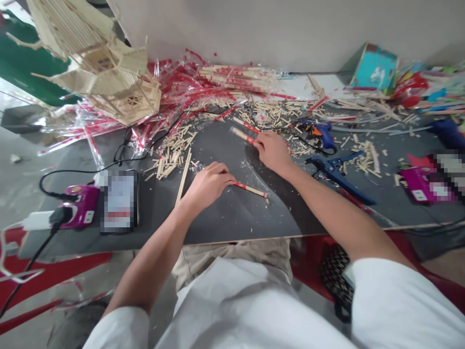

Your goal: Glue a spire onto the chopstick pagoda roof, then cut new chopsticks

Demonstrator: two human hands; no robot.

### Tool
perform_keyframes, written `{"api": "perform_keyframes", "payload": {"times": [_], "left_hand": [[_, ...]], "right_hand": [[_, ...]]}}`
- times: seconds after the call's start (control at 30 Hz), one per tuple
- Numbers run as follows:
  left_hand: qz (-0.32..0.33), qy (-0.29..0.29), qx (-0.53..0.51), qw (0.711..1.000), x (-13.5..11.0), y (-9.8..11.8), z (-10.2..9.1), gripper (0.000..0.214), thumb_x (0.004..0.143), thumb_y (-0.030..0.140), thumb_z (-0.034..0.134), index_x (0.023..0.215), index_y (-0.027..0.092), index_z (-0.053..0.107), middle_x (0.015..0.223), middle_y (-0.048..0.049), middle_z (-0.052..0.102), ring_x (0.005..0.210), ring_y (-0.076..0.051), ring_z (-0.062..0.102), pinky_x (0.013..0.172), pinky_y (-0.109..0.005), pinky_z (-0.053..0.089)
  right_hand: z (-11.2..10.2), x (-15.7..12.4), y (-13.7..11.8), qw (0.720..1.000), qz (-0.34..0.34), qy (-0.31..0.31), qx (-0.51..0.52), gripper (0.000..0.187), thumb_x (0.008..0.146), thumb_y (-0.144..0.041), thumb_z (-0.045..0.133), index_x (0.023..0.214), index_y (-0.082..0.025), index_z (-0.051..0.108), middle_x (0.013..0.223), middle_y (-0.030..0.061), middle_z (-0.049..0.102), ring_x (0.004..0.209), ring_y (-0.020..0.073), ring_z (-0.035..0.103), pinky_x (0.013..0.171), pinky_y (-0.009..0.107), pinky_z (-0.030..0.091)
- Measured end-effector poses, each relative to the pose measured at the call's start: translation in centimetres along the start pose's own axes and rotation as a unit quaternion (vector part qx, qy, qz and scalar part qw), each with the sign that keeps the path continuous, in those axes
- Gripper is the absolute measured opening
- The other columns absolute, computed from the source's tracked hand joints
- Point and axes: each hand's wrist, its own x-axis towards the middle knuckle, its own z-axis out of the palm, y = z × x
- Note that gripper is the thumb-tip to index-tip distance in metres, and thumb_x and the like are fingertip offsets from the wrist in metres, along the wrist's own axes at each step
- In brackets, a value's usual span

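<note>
My left hand (208,185) rests on the dark board (225,218), fingers curled round one end of a wrapped pair of chopsticks (252,189) that lies flat and points right. Farther back, my right hand (271,151) is closed on a second wrapped chopstick pair (242,135), which sticks out to the upper left and looks blurred. A single bare stick (183,177) lies just left of my left hand.
Short cut stick pieces (173,152) and red-printed plastic wrappers (189,87) litter the back. A stick-built model house (105,68) stands at back left. Two glue guns (337,174) (319,131) lie right. A phone (119,201) and a magenta charger (82,206) sit left.
</note>
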Motion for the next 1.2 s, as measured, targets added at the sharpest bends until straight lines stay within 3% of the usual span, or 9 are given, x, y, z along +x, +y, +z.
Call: {"api": "perform_keyframes", "payload": {"times": [0.17, 0.43, 0.53, 0.73, 0.8, 0.87, 1.0, 1.1, 1.2], "left_hand": [[-0.009, -0.002, 0.006, 1.0, 0.0, -0.7, 0.0, 0.027, 0.107, 0.031, 0.052, 0.113, 0.022, 0.078, 0.111, -0.0073, 0.069, 0.104, -0.023, 0.061, 0.095, -0.037, 0.05], [-0.019, 0.003, 0.023, 1.0, 0.6, -1.1, -0.4, 0.017, 0.105, 0.02, 0.053, 0.1, 0.019, 0.069, 0.111, -0.0088, 0.068, 0.104, -0.026, 0.06, 0.095, -0.04, 0.046], [0.005, -0.019, 0.047, 0.999, 1.0, -0.5, -0.4, 0.017, 0.101, 0.007, 0.048, 0.098, 0.018, 0.061, 0.107, -0.0105, 0.066, 0.099, -0.026, 0.059, 0.09, -0.04, 0.045], [0.016, -0.015, 0.012, 1.0, 1.2, -0.5, -0.2, 0.02, 0.099, 0.003, 0.044, 0.105, 0.018, 0.055, 0.102, -0.0092, 0.061, 0.095, -0.023, 0.059, 0.086, -0.037, 0.049], [0.006, 0.024, -0.026, 0.999, 1.3, -0.6, -0.6, 0.032, 0.099, 0.002, 0.039, 0.124, 0.017, 0.052, 0.112, -0.0108, 0.059, 0.098, -0.02, 0.061, 0.088, -0.034, 0.052], [-0.006, 0.12, -0.082, 0.989, 1.5, -0.8, -0.9, 0.038, 0.102, 0.004, 0.036, 0.134, 0.018, 0.05, 0.119, -0.0125, 0.056, 0.099, -0.018, 0.062, 0.088, -0.032, 0.054], [-0.038, 0.309, -0.246, 0.918, 2.5, -1.1, -1.2, 0.018, 0.109, 0.027, 0.044, 0.117, 0.021, 0.059, 0.103, -0.007, 0.061, 0.086, -0.014, 0.064, 0.081, -0.03, 0.056], [-0.043, 0.32, -0.367, 0.873, 3.1, -1.3, -1.1, 0.02, 0.107, 0.038, 0.054, 0.116, 0.021, 0.055, 0.098, -0.0048, 0.067, 0.09, -0.015, 0.07, 0.086, -0.031, 0.058], [-0.034, 0.31, -0.399, 0.862, 3.1, -1.3, -1.2, 0.028, 0.104, 0.042, 0.06, 0.121, 0.02, 0.053, 0.103, -0.006, 0.069, 0.096, -0.016, 0.072, 0.091, -0.033, 0.058]], "right_hand": [[0.7, 3.4, 1.7, 0.999, 0.043, 0.029, -0.015, 0.019, 0.099, -0.018, 0.048, 0.095, -0.014, 0.066, 0.101, 0.0167, 0.064, 0.096, 0.0289, 0.058, 0.091, 0.045, 0.048], [-1.0, 0.4, -0.1, 0.988, 0.093, 0.045, 0.112, 0.013, 0.098, -0.032, 0.057, 0.092, -0.02, 0.059, 0.091, 0.0127, 0.068, 0.082, 0.0265, 0.06, 0.08, 0.043, 0.05], [-1.9, 0.2, 0.0, 0.954, 0.122, 0.072, 0.265, 0.027, 0.1, -0.049, 0.054, 0.094, -0.023, 0.052, 0.084, 0.0072, 0.066, 0.072, 0.0218, 0.06, 0.071, 0.039, 0.049], [-3.7, -0.1, -0.1, 0.84, 0.076, 0.179, 0.507, 0.042, 0.094, -0.069, 0.056, 0.098, -0.029, 0.045, 0.078, -0.0018, 0.05, 0.062, 0.0151, 0.051, 0.063, 0.034, 0.048], [-4.3, -0.5, -0.8, 0.81, 0.058, 0.195, 0.55, 0.041, 0.091, -0.067, 0.062, 0.095, -0.03, 0.046, 0.072, -0.0047, 0.039, 0.055, 0.0126, 0.04, 0.057, 0.03, 0.044], [-4.7, -1.1, -1.7, 0.786, 0.039, 0.198, 0.584, 0.043, 0.092, -0.066, 0.063, 0.086, -0.028, 0.044, 0.067, -0.0061, 0.031, 0.049, 0.0101, 0.03, 0.049, 0.027, 0.034], [-4.1, -1.8, -3.0, 0.785, 0.006, 0.173, 0.595, 0.05, 0.1, -0.066, 0.049, 0.073, -0.024, 0.044, 0.061, -0.0051, 0.037, 0.047, 0.0092, 0.033, 0.047, 0.027, 0.033], [-3.2, -1.8, -3.3, 0.817, 0.014, 0.137, 0.56, 0.042, 0.094, -0.066, 0.061, 0.088, -0.025, 0.055, 0.072, -0.003, 0.053, 0.058, 0.0112, 0.05, 0.058, 0.029, 0.046], [-3.0, -1.8, -3.3, 0.824, 0.034, 0.134, 0.55, 0.045, 0.086, -0.067, 0.071, 0.105, -0.029, 0.055, 0.077, -0.0037, 0.056, 0.064, 0.013, 0.057, 0.066, 0.032, 0.053]]}}
